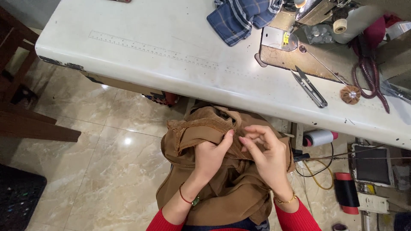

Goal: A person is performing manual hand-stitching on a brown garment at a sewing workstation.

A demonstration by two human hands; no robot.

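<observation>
Head camera, looking straight down into your lap. You are seated at a white sewing table point(171, 51), and a bundle of brown fabric point(214, 188) lies heaped across your knees, below the table's near edge and above a pale marble-tile floor point(115, 158).

Your left hand point(212, 156) is closed on a raised fold of the brown fabric, thumb pressed on top, pinching the cloth just under its frayed, stitched edge point(192, 125). Your right hand point(267, 156) sits just beside it, to the right, touching the same fold. Its fingers are curled, with thumb and forefinger tips drawn together at a spot on the cloth. Whether they pinch a thread, a pin or only the fabric is too small to tell.

The worked spot lies between your two hands, slightly nearer the right fingertips. The stitched edge runs leftward and a little upward from there, away from both hands. The left hand holds the fold steady, and the right works at it.

On the table, well apart from your hands: thread snips point(309, 85) lying diagonally, a small round brown fabric piece point(350, 94), and a blue plaid cloth point(242, 17) beside the sewing machine point(325, 21). A white thread cone point(319, 137) lies below the table edge to your right.
</observation>
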